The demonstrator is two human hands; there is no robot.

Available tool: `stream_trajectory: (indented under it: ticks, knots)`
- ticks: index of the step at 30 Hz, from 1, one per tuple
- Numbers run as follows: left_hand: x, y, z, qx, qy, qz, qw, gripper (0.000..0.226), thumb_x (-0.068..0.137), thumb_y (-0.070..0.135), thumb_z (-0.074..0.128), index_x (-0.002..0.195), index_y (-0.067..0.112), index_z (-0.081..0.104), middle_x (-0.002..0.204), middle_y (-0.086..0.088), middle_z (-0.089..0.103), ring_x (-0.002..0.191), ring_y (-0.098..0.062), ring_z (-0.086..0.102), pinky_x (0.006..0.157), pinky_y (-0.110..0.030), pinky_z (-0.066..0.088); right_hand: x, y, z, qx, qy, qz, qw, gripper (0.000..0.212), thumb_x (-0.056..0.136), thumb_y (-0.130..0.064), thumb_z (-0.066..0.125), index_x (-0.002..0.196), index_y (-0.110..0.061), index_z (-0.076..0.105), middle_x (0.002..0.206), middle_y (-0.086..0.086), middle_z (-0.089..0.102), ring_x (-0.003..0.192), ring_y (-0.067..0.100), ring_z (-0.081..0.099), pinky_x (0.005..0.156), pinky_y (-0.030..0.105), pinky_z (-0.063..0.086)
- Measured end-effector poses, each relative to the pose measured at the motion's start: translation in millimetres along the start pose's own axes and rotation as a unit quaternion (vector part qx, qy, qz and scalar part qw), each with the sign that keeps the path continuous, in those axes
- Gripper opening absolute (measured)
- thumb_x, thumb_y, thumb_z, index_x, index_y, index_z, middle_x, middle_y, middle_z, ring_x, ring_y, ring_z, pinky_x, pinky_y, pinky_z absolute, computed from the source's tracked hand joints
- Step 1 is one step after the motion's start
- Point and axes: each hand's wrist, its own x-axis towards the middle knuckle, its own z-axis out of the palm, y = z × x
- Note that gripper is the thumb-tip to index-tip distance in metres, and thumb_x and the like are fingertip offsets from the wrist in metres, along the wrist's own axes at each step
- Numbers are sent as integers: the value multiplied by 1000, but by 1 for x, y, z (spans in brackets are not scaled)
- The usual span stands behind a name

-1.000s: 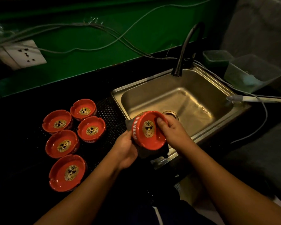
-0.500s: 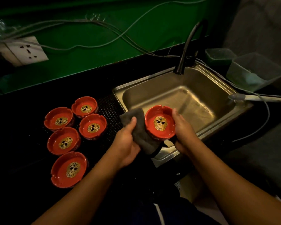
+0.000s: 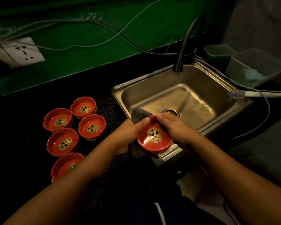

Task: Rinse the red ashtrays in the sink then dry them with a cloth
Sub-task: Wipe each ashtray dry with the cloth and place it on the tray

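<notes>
Status: the held ashtray (image 3: 154,140) was up in both hands over the near-left corner of the sink (image 3: 152,81). Its opening faced up and tipped slightly toward the camera, with the gold face print on its floor visible.

The left hand (image 3: 130,133) had its grip clenched on the grey cloth (image 3: 139,114). The cloth was pressed against the ashtray's left side and underside, and the thumb lay across the far-left rim. One cloth corner stuck up past the thumb and another part hung below the ashtray.

The right hand (image 3: 174,129) had its grip on the ashtray itself, fingers curled over the far-right rim and palm against the right wall.

Five more red ashtrays (image 3: 63,142) sat upright in a tight cluster on the dark surface (image 3: 19,127) left of the sink. The nearest one was partly hidden by the left forearm. A textured black mat (image 3: 111,106) lay between them and the sink.

In the sink, the drain (image 3: 170,111) was just behind the hands and the black faucet (image 3: 185,46) stood at the back rim. A white hose end (image 3: 237,93) rested on the right rim. Two clear tubs (image 3: 256,67) stood beyond that. Cables (image 3: 104,30) ran along the green wall (image 3: 88,62), and a wall socket (image 3: 21,52) was at far left.
</notes>
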Motion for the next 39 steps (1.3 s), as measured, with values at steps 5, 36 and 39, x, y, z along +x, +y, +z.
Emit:
stream_trajectory:
  ticks: [5,36,39]
  knots:
    - [9,-9,17,-109,170,13,979,13,96,22,56,103,14,63,100,-13,71,92,-28,69,86,-41,56,6,-5,16,170,145,29,974,34,96,-50,43,106,-18,50,100,8,62,84,22,64,66,39,55]
    - [1,19,-9,149,13,36,988,14,94,30,58,97,20,66,90,-6,73,81,-19,70,70,-26,56,-16,-9,5,-77,-10,6,997,29,102,-36,37,109,-18,59,73,12,63,50,20,57,40,25,42]
    - [1,15,-13,156,-40,-6,987,16,94,29,58,102,17,65,91,-7,74,83,-20,71,71,-26,58,-11,-11,-4,-112,-87,62,988,46,100,-45,36,114,-9,60,69,10,62,48,16,58,44,22,39]
